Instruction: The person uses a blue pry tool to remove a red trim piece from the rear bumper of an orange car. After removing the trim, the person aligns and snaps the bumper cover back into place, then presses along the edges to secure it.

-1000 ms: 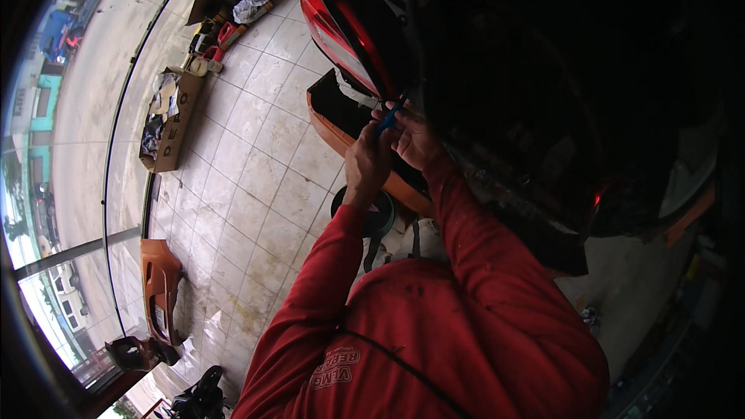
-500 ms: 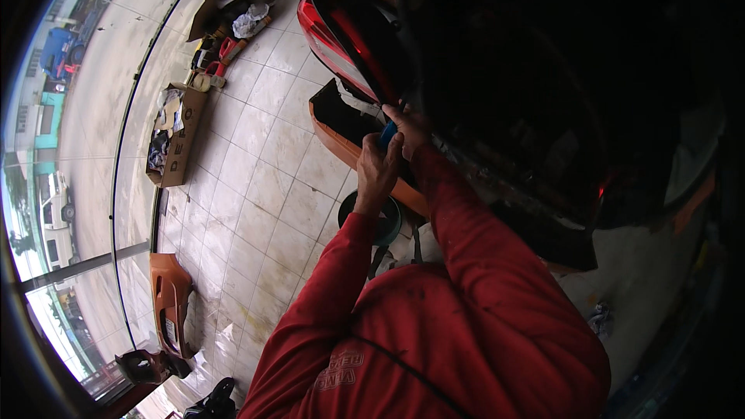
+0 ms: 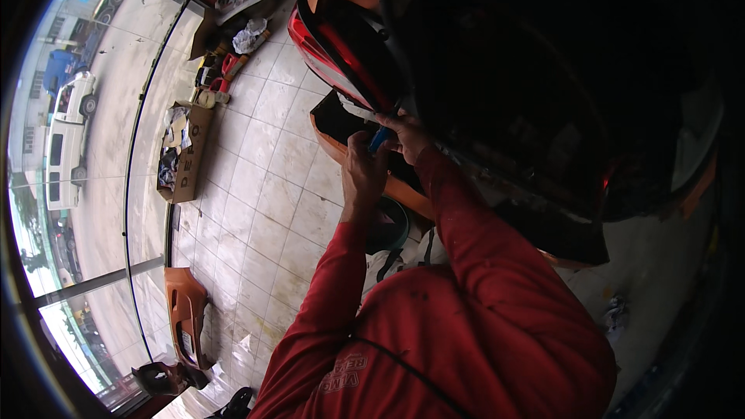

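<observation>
A small blue tool [image 3: 379, 140] sits pinched between both hands. The left hand [image 3: 363, 167] closes on its lower end, the right hand [image 3: 407, 136] on its top, just under the car's red tail light [image 3: 341, 50] and beside the orange bumper [image 3: 341, 136].

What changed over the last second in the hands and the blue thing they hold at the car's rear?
Little changed. Both hands, left hand and right hand, stay together on the small blue object under the red tail light; nothing was let go. Their slight shift in the picture looks mostly like head movement. The cardboard box and the orange panel on the tiled floor stayed where they were.
</observation>
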`<state>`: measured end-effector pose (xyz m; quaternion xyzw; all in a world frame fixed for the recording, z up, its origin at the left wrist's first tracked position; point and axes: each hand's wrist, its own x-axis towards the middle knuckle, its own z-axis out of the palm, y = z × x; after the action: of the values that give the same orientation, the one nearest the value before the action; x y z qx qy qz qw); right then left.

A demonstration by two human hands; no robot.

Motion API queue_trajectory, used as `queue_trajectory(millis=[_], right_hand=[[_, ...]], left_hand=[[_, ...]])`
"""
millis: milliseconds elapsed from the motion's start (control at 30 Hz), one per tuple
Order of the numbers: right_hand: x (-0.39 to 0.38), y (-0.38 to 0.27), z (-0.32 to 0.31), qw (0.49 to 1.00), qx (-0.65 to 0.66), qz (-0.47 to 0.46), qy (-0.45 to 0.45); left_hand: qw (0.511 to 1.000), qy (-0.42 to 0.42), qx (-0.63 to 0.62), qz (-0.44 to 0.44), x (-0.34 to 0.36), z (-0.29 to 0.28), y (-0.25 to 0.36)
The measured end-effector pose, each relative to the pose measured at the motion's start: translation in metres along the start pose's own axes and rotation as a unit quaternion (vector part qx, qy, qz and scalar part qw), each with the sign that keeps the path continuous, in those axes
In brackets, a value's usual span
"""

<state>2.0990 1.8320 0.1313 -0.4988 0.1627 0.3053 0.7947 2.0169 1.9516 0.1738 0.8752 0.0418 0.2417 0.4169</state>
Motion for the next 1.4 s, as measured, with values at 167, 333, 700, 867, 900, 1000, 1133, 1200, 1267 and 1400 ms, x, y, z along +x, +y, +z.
queue_trajectory(millis=[167,333,700,867,900,1000,1133,1200,1267,1400], right_hand=[[-0.009,-0.009,0.009,0.995,0.101,0.023,-0.007],[-0.004,-0.001,-0.005,0.990,0.105,-0.012,-0.088],[-0.011,-0.016,-0.005,0.981,0.152,0.031,-0.114],[0.018,-0.003,-0.015,0.998,0.017,0.033,-0.048],[0.019,-0.002,-0.017,0.997,0.037,0.040,-0.047],[0.000,-0.017,-0.001,0.988,0.116,0.056,-0.081],[-0.011,-0.019,-0.004,0.978,0.168,0.032,-0.122],[0.005,-0.004,-0.016,0.986,0.125,0.021,-0.106],[0.013,0.000,-0.015,0.993,0.068,0.025,-0.091],[0.004,-0.004,-0.003,0.988,0.135,0.042,-0.057]], left_hand=[[0.939,-0.204,-0.028,-0.274,0.009,-0.017,0.011],[0.964,-0.174,0.003,-0.202,0.015,-0.023,0.012],[0.941,-0.203,-0.019,-0.272,0.028,-0.029,0.022],[0.989,-0.097,0.090,0.063,0.023,-0.017,0.017],[0.990,-0.116,0.074,0.019,0.020,-0.015,0.015],[0.970,-0.188,0.059,-0.145,0.016,-0.019,-0.004],[0.945,-0.222,0.080,-0.227,0.025,-0.021,-0.004],[0.977,-0.167,0.076,-0.112,0.025,-0.016,0.010],[0.991,-0.098,0.073,0.056,0.026,-0.017,0.021],[0.987,-0.131,0.048,-0.078,0.021,-0.019,0.013]])
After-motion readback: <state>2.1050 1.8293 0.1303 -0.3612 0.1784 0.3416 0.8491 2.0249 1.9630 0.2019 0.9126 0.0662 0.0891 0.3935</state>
